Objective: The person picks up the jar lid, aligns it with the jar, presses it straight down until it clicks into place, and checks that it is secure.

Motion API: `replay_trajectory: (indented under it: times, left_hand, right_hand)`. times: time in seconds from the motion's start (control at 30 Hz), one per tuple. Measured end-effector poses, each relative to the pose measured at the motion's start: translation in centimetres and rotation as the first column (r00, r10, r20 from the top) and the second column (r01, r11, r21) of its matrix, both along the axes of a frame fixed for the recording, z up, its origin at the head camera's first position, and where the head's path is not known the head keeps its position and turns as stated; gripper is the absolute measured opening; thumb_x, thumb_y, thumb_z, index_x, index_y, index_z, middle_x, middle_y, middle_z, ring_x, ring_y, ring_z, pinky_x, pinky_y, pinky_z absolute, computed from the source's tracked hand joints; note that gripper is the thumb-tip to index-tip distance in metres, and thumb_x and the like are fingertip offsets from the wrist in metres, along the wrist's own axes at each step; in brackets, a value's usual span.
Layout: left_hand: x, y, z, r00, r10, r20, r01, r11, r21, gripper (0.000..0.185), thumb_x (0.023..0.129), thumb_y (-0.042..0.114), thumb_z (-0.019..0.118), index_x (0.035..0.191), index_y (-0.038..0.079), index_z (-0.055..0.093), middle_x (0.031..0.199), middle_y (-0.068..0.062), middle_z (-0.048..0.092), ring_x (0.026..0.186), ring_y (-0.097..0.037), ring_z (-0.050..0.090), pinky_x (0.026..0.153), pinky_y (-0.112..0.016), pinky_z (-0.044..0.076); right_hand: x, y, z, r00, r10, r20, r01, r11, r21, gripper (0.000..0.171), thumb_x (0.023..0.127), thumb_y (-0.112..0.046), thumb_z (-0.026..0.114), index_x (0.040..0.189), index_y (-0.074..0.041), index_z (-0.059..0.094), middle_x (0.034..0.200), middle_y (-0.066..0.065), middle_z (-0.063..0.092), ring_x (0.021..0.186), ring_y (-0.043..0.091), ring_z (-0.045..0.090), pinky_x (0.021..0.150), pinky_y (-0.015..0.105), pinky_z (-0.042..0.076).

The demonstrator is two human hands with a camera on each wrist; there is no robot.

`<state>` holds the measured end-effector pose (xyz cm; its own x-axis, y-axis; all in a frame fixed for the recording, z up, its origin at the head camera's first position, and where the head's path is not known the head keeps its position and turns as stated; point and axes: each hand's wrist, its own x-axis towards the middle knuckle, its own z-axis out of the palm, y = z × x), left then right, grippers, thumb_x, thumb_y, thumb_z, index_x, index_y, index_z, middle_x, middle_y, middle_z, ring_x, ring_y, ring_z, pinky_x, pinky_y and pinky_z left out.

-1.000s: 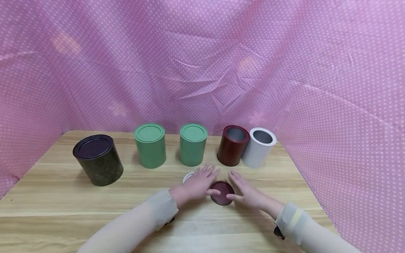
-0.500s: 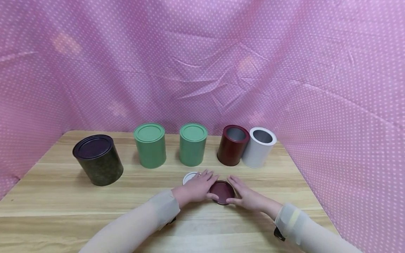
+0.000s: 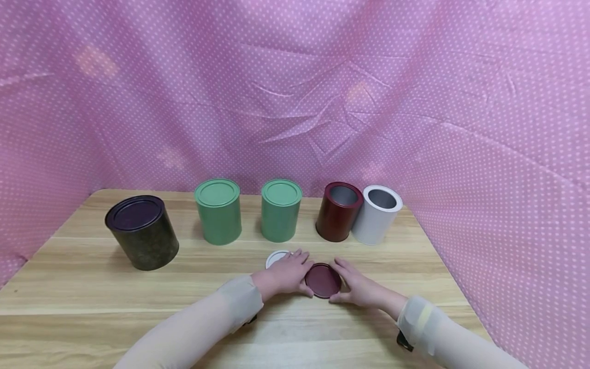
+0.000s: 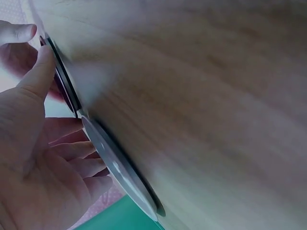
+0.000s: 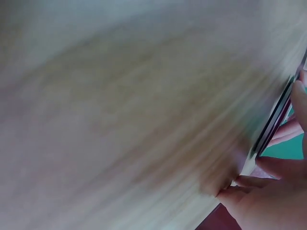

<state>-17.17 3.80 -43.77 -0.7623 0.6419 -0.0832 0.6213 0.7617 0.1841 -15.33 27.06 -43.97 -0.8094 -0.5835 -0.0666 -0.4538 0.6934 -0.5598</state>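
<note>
A dark red lid (image 3: 323, 281) lies flat on the table between both hands. My left hand (image 3: 287, 272) holds its left rim, with the thumb at the near side and index finger at the far side. Opposite, my right hand (image 3: 361, 288) holds the right rim between thumb and fingers. A white lid (image 3: 275, 258) lies just left, partly hidden beneath my left hand; the left wrist view shows several fingertips beside that white lid (image 4: 122, 170). Behind the hands, an uncovered dark red can (image 3: 335, 220) touches an uncovered white can (image 3: 374, 223).
Two green cans (image 3: 221, 220) with lids on stand further left at the back. A larger dark can (image 3: 149, 243), also lidded, stands at the far left. Pink dotted cloth (image 3: 295, 102) hangs behind and along the sides of the wooden table (image 3: 138, 328).
Both hands have come down around the dark red lid. Their thumbs moved off its top to the rim, and the lid shifted very slightly left. The cans stayed put.
</note>
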Motion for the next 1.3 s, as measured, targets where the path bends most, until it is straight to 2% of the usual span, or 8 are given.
replay_trajectory:
  times: [0.1, 0.13, 0.3, 0.6, 0.77, 1.17, 1.3]
  left_hand:
    - [-0.1, 0.0, 0.1, 1.000, -0.001, -0.011, 0.001, 1.000, -0.021, 0.075, 0.082, 0.055, 0.069, 0.136, 0.007, 0.052, 0.147, -0.018, 0.044, 0.140, -0.035, 0.038, 0.114, -0.047, 0.033]
    - [0.2, 0.1, 0.7, 1.000, 0.011, 0.008, -0.010, 0.999, -0.037, 0.074, 0.081, 0.052, 0.071, 0.137, 0.006, 0.052, 0.148, -0.018, 0.044, 0.140, -0.034, 0.037, 0.115, -0.046, 0.033]
    - [0.0, 0.1, 0.7, 1.000, 0.019, 0.003, -0.019, 0.998, -0.060, 0.075, 0.081, 0.053, 0.071, 0.137, 0.007, 0.052, 0.149, -0.017, 0.043, 0.141, -0.034, 0.037, 0.116, -0.045, 0.032]
    - [-0.4, 0.2, 0.6, 1.000, -0.001, -0.027, -0.001, 0.999, -0.049, 0.070, 0.078, 0.051, 0.074, 0.130, 0.007, 0.058, 0.144, -0.016, 0.048, 0.138, -0.032, 0.041, 0.114, -0.045, 0.035]
    - [-0.6, 0.0, 0.7, 1.000, -0.006, -0.014, 0.006, 0.999, -0.032, 0.069, 0.078, 0.051, 0.075, 0.129, 0.007, 0.058, 0.144, -0.016, 0.049, 0.137, -0.032, 0.043, 0.114, -0.043, 0.036]
    - [-1.5, -0.7, 0.8, 0.996, -0.035, 0.087, 0.028, 0.996, 0.080, 0.064, 0.076, 0.044, 0.079, 0.126, 0.007, 0.062, 0.139, -0.018, 0.052, 0.130, -0.030, 0.050, 0.107, -0.039, 0.043]
    - [-2.0, -1.0, 1.0, 0.991, -0.062, 0.117, 0.044, 0.988, 0.148, 0.059, 0.077, 0.039, 0.080, 0.122, 0.005, 0.062, 0.123, -0.011, 0.062, 0.115, -0.023, 0.058, 0.099, -0.034, 0.048]
  right_hand:
    - [-0.1, -0.2, -0.1, 1.000, -0.005, -0.019, 0.006, 1.000, 0.012, 0.085, 0.080, -0.028, 0.079, 0.142, 0.012, 0.037, 0.149, 0.036, 0.028, 0.139, 0.051, 0.026, 0.110, 0.063, 0.028]
    - [-0.1, -0.2, -0.1, 1.000, -0.008, -0.023, 0.008, 1.000, 0.015, 0.084, 0.080, -0.028, 0.079, 0.141, 0.012, 0.037, 0.149, 0.035, 0.029, 0.139, 0.051, 0.027, 0.110, 0.063, 0.028]
    - [-0.2, -0.5, 0.0, 1.000, -0.025, -0.014, 0.025, 0.999, 0.022, 0.083, 0.080, -0.027, 0.079, 0.140, 0.013, 0.038, 0.149, 0.034, 0.029, 0.139, 0.050, 0.027, 0.111, 0.062, 0.028]
    - [-0.3, -0.9, 0.0, 0.998, -0.052, -0.035, 0.053, 0.998, 0.041, 0.082, 0.078, -0.027, 0.081, 0.138, 0.013, 0.041, 0.148, 0.034, 0.033, 0.138, 0.049, 0.030, 0.111, 0.061, 0.029]
    - [-0.2, -1.1, 0.0, 0.998, -0.061, -0.031, 0.063, 0.997, 0.046, 0.082, 0.079, -0.029, 0.080, 0.138, 0.012, 0.042, 0.148, 0.033, 0.033, 0.138, 0.049, 0.030, 0.112, 0.060, 0.029]
    - [-0.4, -1.3, 0.3, 0.998, -0.059, -0.024, 0.059, 0.998, -0.001, 0.083, 0.078, -0.030, 0.081, 0.137, 0.014, 0.042, 0.145, 0.035, 0.037, 0.135, 0.050, 0.033, 0.110, 0.062, 0.029]
    - [-0.6, -1.3, 0.3, 0.998, -0.062, -0.025, 0.061, 0.997, -0.044, 0.078, 0.079, -0.028, 0.080, 0.136, 0.013, 0.043, 0.139, 0.032, 0.046, 0.131, 0.047, 0.042, 0.108, 0.059, 0.033]
